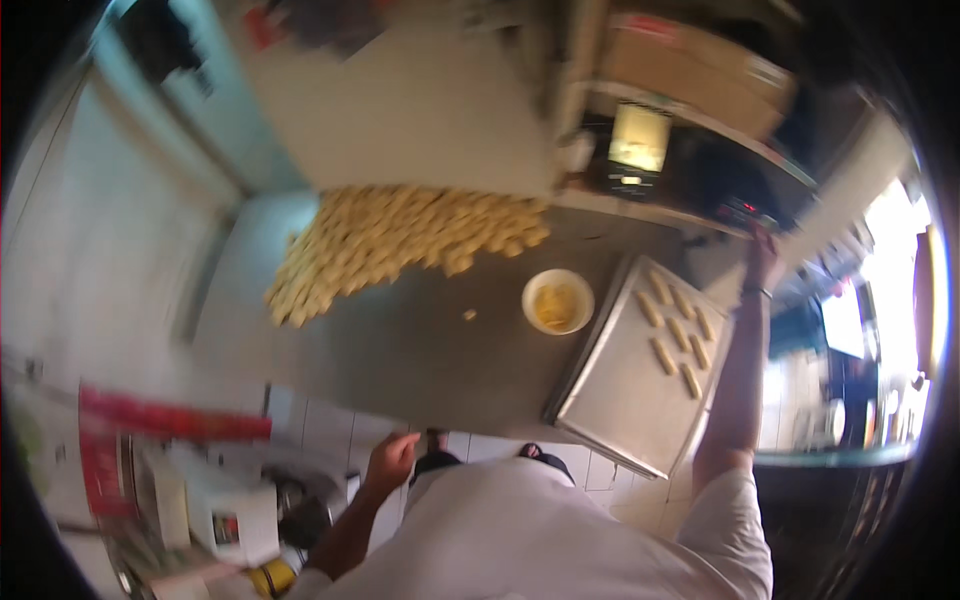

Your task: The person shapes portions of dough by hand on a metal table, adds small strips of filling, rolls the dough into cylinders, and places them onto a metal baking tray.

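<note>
My right arm stretches up past the tray, and my right hand (766,258) is at a dark device with small red lights (748,208) by the shelf. Motion blur hides its fingers, so I cannot tell whether it touches or grips the device. My left hand (393,462) hangs before the table's front edge, fingers curled, with nothing visible in it. A metal tray (625,395) at the table's right holds several pale dough sticks (678,333). Left of the tray stands a white bowl (530,301) with yellow contents (556,305). Many small yellow dough pieces (400,240) cover the table's far side.
The steel table (340,365) meets a wall at the left. A small crumb (469,315) lies near its middle. Behind the tray, a shelf carries a cardboard box (690,75) and a lit yellowish panel (639,138). White boxes (235,515) stand at lower left.
</note>
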{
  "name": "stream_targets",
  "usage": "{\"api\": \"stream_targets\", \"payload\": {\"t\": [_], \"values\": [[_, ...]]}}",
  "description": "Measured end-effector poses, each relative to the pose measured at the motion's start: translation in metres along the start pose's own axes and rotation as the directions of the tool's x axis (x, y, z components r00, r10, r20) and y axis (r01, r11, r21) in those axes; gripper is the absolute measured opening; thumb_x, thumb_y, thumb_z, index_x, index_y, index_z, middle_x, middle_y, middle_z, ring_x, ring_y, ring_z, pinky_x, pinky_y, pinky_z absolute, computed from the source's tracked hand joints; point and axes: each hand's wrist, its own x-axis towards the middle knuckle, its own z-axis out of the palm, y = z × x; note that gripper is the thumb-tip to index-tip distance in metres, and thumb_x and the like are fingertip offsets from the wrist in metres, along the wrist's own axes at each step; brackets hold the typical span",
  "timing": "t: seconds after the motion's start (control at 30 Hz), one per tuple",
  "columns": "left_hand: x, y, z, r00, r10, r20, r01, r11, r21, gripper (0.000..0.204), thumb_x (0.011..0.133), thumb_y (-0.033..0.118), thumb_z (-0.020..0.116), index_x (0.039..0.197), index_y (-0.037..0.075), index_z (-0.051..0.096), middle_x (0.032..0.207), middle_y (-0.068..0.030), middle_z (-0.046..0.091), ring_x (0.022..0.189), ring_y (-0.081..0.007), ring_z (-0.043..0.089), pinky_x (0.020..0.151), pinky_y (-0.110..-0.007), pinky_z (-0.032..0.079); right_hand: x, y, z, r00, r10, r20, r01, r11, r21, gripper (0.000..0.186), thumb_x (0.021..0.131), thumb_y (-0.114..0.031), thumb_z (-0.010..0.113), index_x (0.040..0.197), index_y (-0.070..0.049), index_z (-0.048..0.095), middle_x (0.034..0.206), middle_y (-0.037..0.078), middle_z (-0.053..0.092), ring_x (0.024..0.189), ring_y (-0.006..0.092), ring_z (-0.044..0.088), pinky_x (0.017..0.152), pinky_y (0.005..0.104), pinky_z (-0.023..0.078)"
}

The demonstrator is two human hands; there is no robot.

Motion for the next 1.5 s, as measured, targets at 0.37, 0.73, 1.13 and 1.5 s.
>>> {"api": "stream_targets", "payload": {"t": [0.37,0.73,1.13,1.5], "values": [[-0.009,-0.08,-0.074,0.96,-0.195,-0.203,0.193,0.981,-0.033,0.022,0.094,0.001,0.061,0.115,0.002,0.069,0.11,-0.0194,0.071,0.099,-0.0395,0.07,0.084,-0.044,0.057,-0.342,-0.053,0.157,0.841,-0.183,0.508,-0.05,0.911,0.41,0.029,0.1,-0.017,0.067,0.125,-0.002,0.068,0.117,0.009,0.068,0.108,0.0202,0.066,0.096,0.0359,0.053],[0.139,-0.133,-0.157,0.935,-0.159,-0.317,0.155,0.987,-0.039,0.03,0.091,-0.002,0.065,0.121,0.004,0.066,0.121,-0.0173,0.066,0.099,-0.0362,0.07,0.082,-0.041,0.059,-0.525,-0.354,0.394,0.322,-0.554,0.768,0.538,0.774,0.333,0.032,0.094,-0.009,0.06,0.126,-0.007,0.06,0.13,0.016,0.054,0.116,0.0372,0.062,0.096,0.048,0.056],[0.326,-0.187,-0.151,0.912,-0.223,-0.344,0.347,0.867,0.358,0.029,0.084,0.009,0.069,0.113,0.004,0.063,0.118,-0.0224,0.064,0.1,-0.0424,0.067,0.084,-0.054,0.054,-0.551,-0.224,0.119,0.268,-0.025,0.963,-0.116,0.992,0.057,0.02,0.088,-0.01,0.065,0.105,-0.008,0.075,0.096,0.015,0.071,0.091,0.0303,0.072,0.08,0.0408,0.058],[0.191,-0.003,0.015,0.897,0.424,0.127,-0.438,0.89,0.124,0.01,0.08,-0.002,0.066,0.086,0.006,0.064,0.1,-0.0118,0.062,0.097,-0.0339,0.063,0.084,-0.046,0.054,-0.447,-0.145,0.107,0.315,-0.369,0.874,0.544,0.825,0.152,0.019,0.088,-0.005,0.06,0.101,-0.005,0.075,0.115,0.01,0.072,0.118,0.0283,0.065,0.106,0.0406,0.051]]}}
